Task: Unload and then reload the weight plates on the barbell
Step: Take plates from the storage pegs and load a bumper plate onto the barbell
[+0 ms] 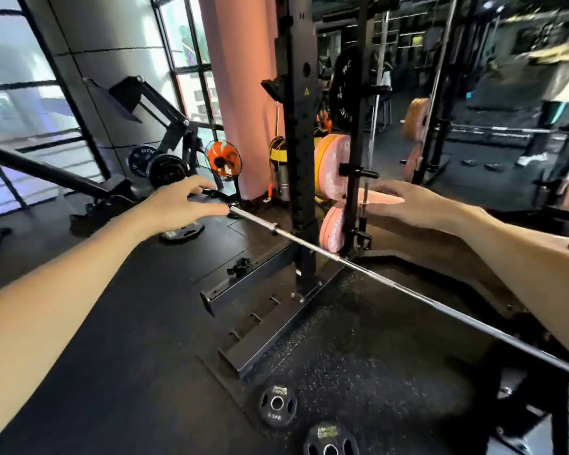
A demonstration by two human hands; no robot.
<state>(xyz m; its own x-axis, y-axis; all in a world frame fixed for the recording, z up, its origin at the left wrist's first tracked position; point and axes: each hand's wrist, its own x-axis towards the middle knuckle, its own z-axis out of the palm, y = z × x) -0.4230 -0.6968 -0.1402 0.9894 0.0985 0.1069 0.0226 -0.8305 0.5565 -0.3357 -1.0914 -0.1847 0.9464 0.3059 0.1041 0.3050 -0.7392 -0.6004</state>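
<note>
Head view, the only one I have. Barbell (358, 262) lies across the power rack (301, 159), its near sleeve bare: no plate on it, so the unloading on this end looks done.

Left hand (181, 205) reaches to the sleeve tip, fingers spread and relaxed, gripping nothing; whether the fingertips touch the steel I cannot tell.

Right hand (414, 203) hovers flat and empty near the pink bumper plates (332, 165) stored on the rack pegs.

Two small black plates (277, 403) lie flat on the rubber floor (128, 323) close by, probably set there for easy reloading. A collar clamp (240, 266) sits on the rack's base rail, off the bar.
</note>
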